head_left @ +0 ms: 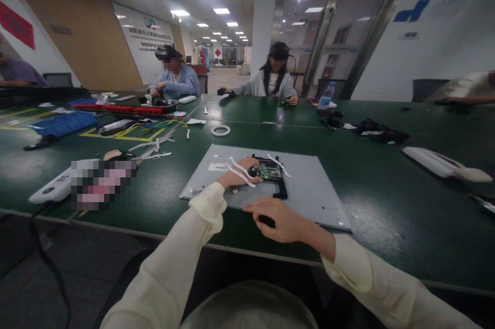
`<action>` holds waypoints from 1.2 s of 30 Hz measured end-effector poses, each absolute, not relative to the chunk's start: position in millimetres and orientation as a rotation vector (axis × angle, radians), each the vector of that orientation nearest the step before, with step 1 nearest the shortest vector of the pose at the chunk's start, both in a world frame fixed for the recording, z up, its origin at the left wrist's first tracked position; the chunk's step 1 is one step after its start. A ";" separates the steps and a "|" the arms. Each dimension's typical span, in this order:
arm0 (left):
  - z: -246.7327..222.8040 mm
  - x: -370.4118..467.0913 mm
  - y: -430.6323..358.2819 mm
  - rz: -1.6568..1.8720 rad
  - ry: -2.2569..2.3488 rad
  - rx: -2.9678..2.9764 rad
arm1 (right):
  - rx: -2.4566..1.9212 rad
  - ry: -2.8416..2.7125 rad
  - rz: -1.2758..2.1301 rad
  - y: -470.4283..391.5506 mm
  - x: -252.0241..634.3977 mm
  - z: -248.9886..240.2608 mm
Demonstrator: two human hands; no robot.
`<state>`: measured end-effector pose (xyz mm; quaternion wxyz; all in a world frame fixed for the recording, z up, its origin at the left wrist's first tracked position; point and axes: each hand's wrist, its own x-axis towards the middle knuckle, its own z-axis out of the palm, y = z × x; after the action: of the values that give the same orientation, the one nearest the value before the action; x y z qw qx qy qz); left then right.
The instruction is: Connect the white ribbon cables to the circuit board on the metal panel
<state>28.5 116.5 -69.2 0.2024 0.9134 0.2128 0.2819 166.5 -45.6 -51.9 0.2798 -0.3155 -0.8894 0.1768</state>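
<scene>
A flat grey panel (309, 205), perhaps the back of a screen, lies on the table in front of me. On it sits a black bracket (281, 190) around a green circuit board (270, 170). My left hand (240, 171) reaches over the panel, its fingers closed at the left end of the board. A white tape strip (243, 176) crosses this hand, and another strip (279, 165) runs over the bracket's right side. My right hand (280, 219) rests at the panel's front edge, fingers reaching left, with a gap between thumb and fingers; nothing shows in them.
Behind the panel lies a tape roll (220, 131). To the left are a white power strip (58, 184), tape scraps (157, 149) and a blue bin (65, 124). A white device (436, 161) lies right. Across the table sit two people (176, 79), and others are at the sides.
</scene>
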 end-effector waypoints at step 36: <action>-73.6 23.1 115.5 0.807 0.542 2.568 | -1.776 -1.624 0.413 43.8 266.6 -59.6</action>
<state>23.1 115.5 -73.6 0.1964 0.9170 0.1935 0.2881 266.6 43.8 -59.6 0.3428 -0.6833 -0.6248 0.1591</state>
